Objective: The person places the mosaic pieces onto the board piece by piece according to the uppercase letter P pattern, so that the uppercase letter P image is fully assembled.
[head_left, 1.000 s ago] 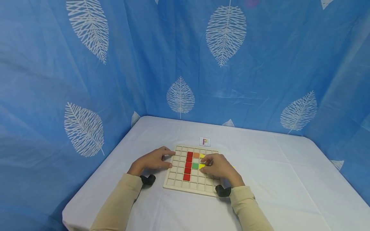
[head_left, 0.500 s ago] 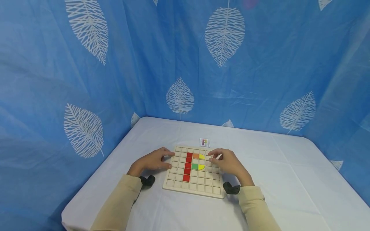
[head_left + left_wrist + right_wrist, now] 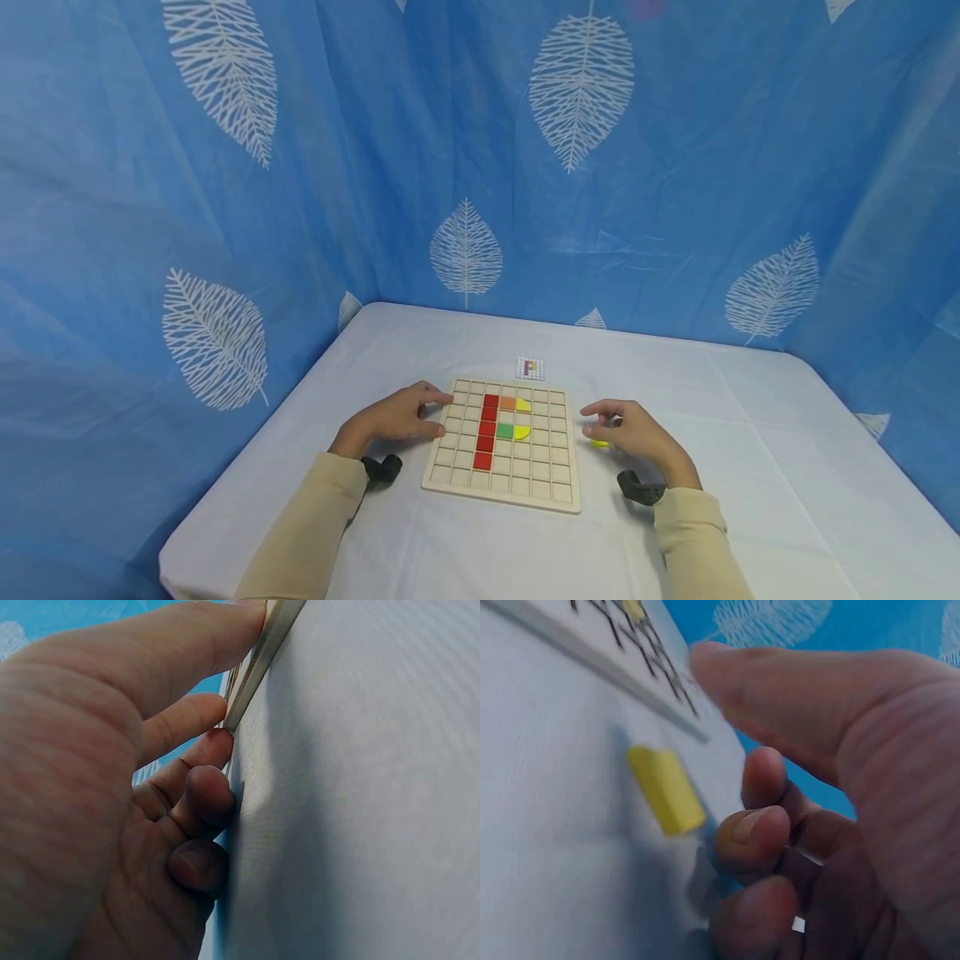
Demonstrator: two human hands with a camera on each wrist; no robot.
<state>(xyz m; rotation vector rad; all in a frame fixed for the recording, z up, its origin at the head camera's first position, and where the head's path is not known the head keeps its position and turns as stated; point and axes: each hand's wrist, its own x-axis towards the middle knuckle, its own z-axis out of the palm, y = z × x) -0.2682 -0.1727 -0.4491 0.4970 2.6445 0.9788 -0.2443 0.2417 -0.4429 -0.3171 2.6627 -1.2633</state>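
A wooden grid board (image 3: 540, 470) lies on the table. It bears a column of red square tiles (image 3: 486, 428), an orange tile (image 3: 507, 403), a green tile (image 3: 505, 431) and two yellow round-edged tiles, one upper (image 3: 522, 405) and one lower (image 3: 521, 432). My left hand (image 3: 393, 416) touches the board's left edge with thumb and fingertips, its other fingers loosely bent. Off the board's right side, my right hand (image 3: 636, 432) hovers with relaxed fingers and holds nothing. Partly under it in the head view, a loose yellow piece (image 3: 667, 791) lies on the cloth.
Behind the board lies a small card (image 3: 530, 368) printed with a coloured grid pattern. A white cloth (image 3: 705, 400) covers the table, and a blue curtain (image 3: 667, 167) with white leaves hangs around its back and left.
My right hand has left the lower yellow tile on the board and moved right, past the board's edge, above the loose yellow piece. The left hand stays at the board's edge.
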